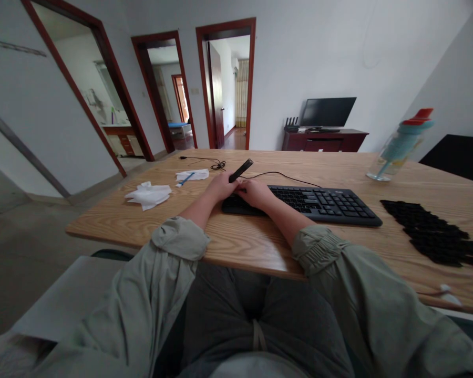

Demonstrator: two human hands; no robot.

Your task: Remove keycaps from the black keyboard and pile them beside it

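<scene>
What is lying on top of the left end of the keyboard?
Both hands: the right hand rests on the keyboard, the left hand beside it grips a black stick-like tool. The keys beneath are covered.

black keyboard [319, 205] on pale wood-grain table [339, 168] — white tissue [148, 195], teal bottle [400, 147] capped red.

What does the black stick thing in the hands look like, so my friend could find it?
Start at the wooden table and find the black keyboard. At its left end, both hands meet; the left hand holds a slim black tool, pointing up and away. Unlike the flat keyboard, it's a thin stick lifted off the table.
</scene>
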